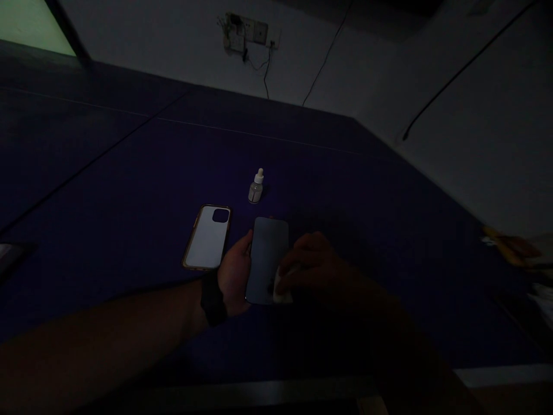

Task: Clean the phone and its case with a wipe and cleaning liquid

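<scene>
A smartphone (266, 259) with a dark, faintly reflecting screen lies face up in my left hand (235, 274), which grips its left edge. My right hand (309, 262) pinches a small white cloth or pad (283, 291) against the screen's lower right part. Just left of the phone, a phone case (207, 237) with a pale inside and a brownish rim rests on the table. Beyond the phone stands a small clear dropper bottle (255, 191) with a white cap, upright.
The dark blue table (142, 167) reaches back to a wall with sockets (254, 33) and hanging cables. A dark flat object (12, 256) sits at the left edge. Dim, cluttered items (518, 248) lie at the right.
</scene>
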Motion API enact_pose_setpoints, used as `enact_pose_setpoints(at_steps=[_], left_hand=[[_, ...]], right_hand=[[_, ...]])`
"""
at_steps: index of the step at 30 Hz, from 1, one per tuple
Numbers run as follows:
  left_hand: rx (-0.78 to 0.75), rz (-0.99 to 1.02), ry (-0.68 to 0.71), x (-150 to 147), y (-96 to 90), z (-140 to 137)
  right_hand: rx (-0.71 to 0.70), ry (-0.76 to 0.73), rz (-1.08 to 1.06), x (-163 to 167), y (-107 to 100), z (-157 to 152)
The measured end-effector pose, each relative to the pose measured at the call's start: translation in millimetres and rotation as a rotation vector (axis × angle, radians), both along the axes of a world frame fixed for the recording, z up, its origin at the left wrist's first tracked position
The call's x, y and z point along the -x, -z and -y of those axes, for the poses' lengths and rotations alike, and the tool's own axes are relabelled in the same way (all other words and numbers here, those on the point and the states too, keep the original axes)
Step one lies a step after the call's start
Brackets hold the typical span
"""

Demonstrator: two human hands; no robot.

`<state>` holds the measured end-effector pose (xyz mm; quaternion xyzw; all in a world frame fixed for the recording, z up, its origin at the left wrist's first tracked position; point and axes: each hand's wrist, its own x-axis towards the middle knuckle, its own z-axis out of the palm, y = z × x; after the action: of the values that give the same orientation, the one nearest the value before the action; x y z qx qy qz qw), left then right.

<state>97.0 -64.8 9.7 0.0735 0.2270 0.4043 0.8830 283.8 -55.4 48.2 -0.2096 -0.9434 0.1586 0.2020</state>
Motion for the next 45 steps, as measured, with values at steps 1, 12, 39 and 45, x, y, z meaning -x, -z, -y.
enact_pose_setpoints(at_steps=[1,12,39,45], left_hand=[[0.001,0.007,0.007,0.1,-0.1,-0.2],[-0.057,0.057,0.035,0.5,2.0,-0.6],[-0.036,0.050,0.038,-2.9,-3.9,0.4],[-0.046,0.085,0.078,-1.5,-0.8,-0.2]], right_hand=[[-0.023,0.003,-0.028,0.4,0.6,0.2],[-0.040,0.002,-0.022,0.3,0.9,-0.9],[-0.116,0.022,0.078,-2.6,-6.4,-0.4],[0.021,-0.099,0.101,0.4,-6.5,5.3]])
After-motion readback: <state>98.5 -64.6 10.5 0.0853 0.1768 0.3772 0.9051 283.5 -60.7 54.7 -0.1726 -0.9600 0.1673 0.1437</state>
